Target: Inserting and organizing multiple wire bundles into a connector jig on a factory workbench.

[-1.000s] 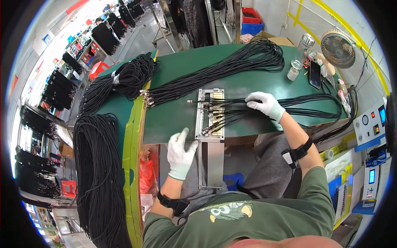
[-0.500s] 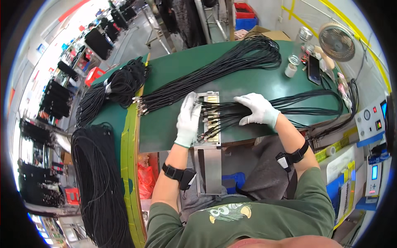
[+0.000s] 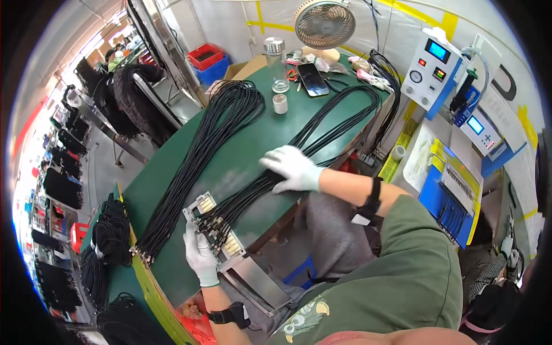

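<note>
A clear bottle (image 3: 276,64) and a small white cup (image 3: 280,104) stand on the green table (image 3: 241,149); I cannot tell their contents. My left hand (image 3: 199,255), fingers together, grips the metal jig (image 3: 217,233). My right hand (image 3: 292,168) lies flat, fingers spread, on the black cables (image 3: 253,190) running into it.

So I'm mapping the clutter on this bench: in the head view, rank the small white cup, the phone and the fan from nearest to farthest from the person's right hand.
From the right hand, which rests on the black cables:
1. Small white cup, just beyond the hand on the green table.
2. Phone, farther back, slightly right.
3. Fan, at the table's far end.
</note>
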{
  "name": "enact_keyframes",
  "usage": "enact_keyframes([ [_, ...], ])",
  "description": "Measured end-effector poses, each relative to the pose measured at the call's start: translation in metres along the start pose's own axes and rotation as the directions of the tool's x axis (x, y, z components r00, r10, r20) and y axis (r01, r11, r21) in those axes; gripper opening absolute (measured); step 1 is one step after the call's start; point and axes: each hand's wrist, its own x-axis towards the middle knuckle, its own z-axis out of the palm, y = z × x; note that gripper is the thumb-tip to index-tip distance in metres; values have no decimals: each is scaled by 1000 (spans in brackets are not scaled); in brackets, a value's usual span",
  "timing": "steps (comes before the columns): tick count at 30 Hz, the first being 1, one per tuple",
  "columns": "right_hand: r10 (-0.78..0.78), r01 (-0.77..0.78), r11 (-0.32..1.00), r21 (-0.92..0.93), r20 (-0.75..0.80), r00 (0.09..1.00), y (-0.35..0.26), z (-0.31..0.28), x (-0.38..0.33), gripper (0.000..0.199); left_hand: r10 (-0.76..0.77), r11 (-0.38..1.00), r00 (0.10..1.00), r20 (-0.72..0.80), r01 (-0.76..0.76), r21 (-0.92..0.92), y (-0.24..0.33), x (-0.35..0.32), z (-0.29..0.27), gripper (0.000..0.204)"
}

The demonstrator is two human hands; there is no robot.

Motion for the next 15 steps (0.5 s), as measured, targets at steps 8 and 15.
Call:
enact_keyframes([
  [8, -51, 52, 999, -5, 103, 993, 13, -5, 26, 91, 88, 978, 996, 33, -81, -193, -25, 10, 12, 52],
  [15, -47, -105, 959, 263, 514, 856, -80, 28, 85, 78, -5, 978, 986, -165, -30, -207, -4, -4, 8, 47],
])
